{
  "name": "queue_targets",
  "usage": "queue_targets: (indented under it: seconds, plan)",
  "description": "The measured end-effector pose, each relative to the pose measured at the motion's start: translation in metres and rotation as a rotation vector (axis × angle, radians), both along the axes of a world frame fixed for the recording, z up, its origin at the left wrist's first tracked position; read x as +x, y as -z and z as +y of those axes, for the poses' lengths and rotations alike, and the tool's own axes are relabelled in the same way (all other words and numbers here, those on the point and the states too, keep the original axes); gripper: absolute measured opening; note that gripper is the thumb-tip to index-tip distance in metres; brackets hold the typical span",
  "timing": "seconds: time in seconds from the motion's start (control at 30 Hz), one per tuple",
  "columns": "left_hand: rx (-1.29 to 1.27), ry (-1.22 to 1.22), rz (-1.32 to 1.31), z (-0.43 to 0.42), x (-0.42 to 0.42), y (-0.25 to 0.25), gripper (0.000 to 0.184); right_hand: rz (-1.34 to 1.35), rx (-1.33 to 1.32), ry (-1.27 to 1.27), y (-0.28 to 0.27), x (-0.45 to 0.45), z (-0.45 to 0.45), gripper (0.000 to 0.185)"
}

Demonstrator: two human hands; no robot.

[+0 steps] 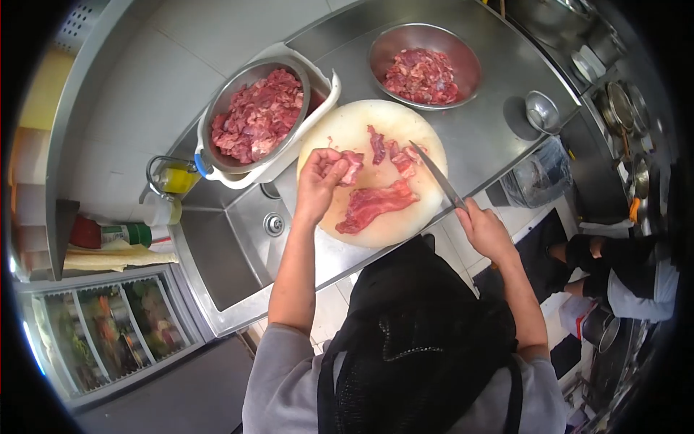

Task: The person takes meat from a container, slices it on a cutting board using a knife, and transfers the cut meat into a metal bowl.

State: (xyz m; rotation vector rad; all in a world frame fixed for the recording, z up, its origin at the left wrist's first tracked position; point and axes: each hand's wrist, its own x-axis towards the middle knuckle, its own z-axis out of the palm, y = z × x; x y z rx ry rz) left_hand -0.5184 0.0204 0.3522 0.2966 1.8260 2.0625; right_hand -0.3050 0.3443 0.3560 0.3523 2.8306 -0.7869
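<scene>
My left hand [322, 181] pinches a small piece of raw meat [351, 167] above the left side of a round white cutting board [426, 210]. In my right hand [486, 230] is the handle of a knife [439, 175], whose blade points up and left over the board's right side. A long slab of raw meat [377, 205] lies on the near part of the board. Smaller meat pieces [402, 160] and a dark red strip [377, 145] lie farther back, close to the blade tip.
A steel bowl heaped with cut meat [258, 116] sits in a white tub [331, 88] at the left. Another steel bowl [465, 64] with meat stands behind the board. A small metal bowl [541, 112] is near the counter's right edge. The sink [235, 239] lies left. Another person [643, 278] stands at right.
</scene>
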Motion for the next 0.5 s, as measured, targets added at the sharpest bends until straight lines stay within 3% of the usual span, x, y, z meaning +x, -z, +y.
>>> queue_targets:
  seconds: [0.07, 0.17, 0.2, 0.27, 0.33, 0.4, 0.5]
  plan:
    - [-0.014, 0.025, -0.011, 0.021, 0.008, 0.027, 0.018, -0.013, -0.008, 0.016, -0.002, -0.001, -0.002, 0.035]
    - [-0.411, 0.361, 0.289, 0.046, 0.021, 0.051, 0.037, -0.005, -0.003, 0.031, 0.0, 0.005, 0.002, 0.034]
    - [-0.409, 0.364, 0.288, 0.045, 0.025, 0.059, 0.037, 0.01, 0.007, 0.04, 0.0, 0.005, 0.002, 0.034]
    - [-0.482, 0.118, 0.386, 0.045, 0.03, 0.072, 0.032, 0.009, 0.01, 0.068, 0.0, 0.008, 0.004, 0.033]
    - [-0.49, 0.146, 0.271, 0.041, 0.04, 0.066, 0.031, -0.022, 0.011, 0.087, 0.0, 0.019, 0.004, 0.033]
    - [-0.624, 0.289, 0.858, 0.037, 0.05, 0.06, 0.037, -0.022, -0.02, 0.105, -0.002, 0.018, 0.0, 0.032]
    - [-0.699, 0.253, 0.885, 0.034, 0.058, 0.063, 0.042, -0.042, -0.022, 0.065, -0.002, 0.019, -0.014, 0.03]
